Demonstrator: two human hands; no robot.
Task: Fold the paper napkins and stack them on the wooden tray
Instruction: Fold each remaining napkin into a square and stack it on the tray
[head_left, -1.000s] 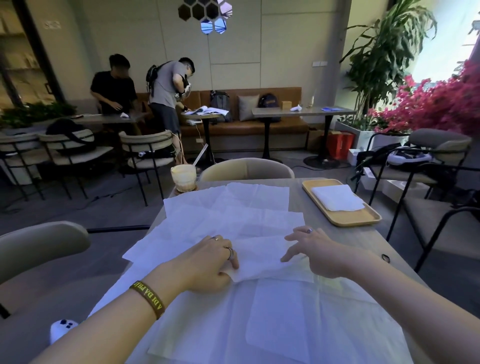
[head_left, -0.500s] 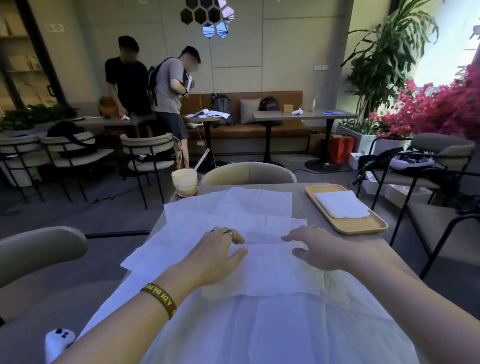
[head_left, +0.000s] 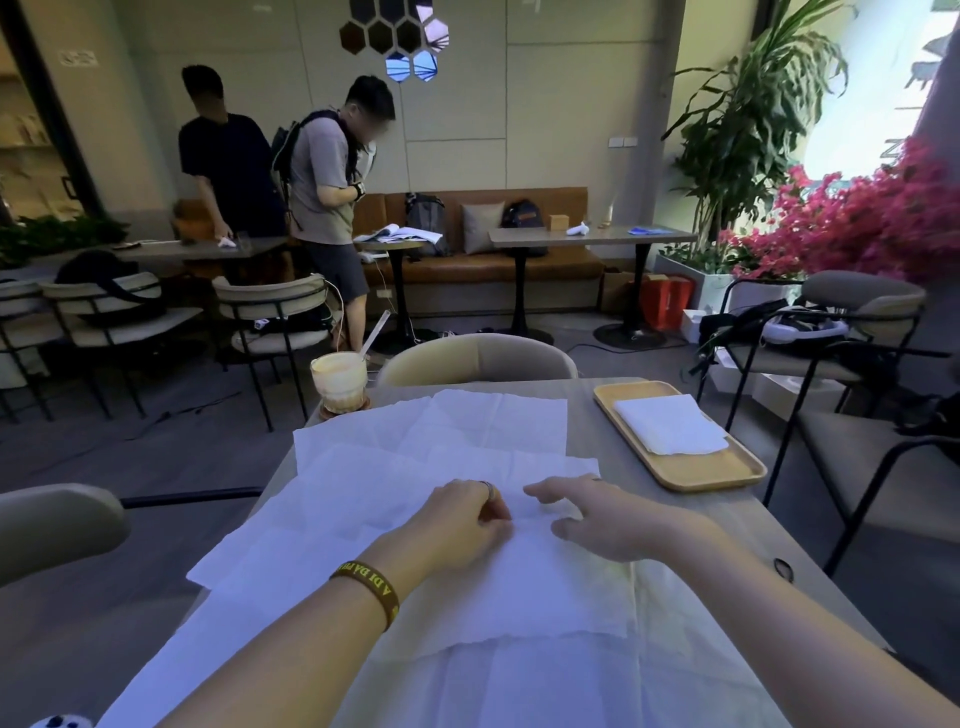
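Note:
Several white paper napkins (head_left: 467, 431) lie spread out, overlapping, across the table. On top of them, a half-folded napkin (head_left: 519, 597) lies right in front of me. My left hand (head_left: 457, 525) rests on its far edge with the fingers curled, pinching the paper. Just to its right, my right hand (head_left: 597, 519) presses on the same napkin with fingers apart. The wooden tray (head_left: 727, 467) sits at the table's far right with one folded napkin (head_left: 670, 423) on it.
A glass drink with a straw (head_left: 338, 382) stands at the far left corner. A dark hair tie (head_left: 783, 569) lies near the right edge. Chairs stand across (head_left: 478, 358), left (head_left: 52, 525) and right (head_left: 857, 467). Two people stand at a distant table.
My hands have drawn together at the far edge of the folded napkin. My left hand went from flat to curled on the paper. The people in the background moved.

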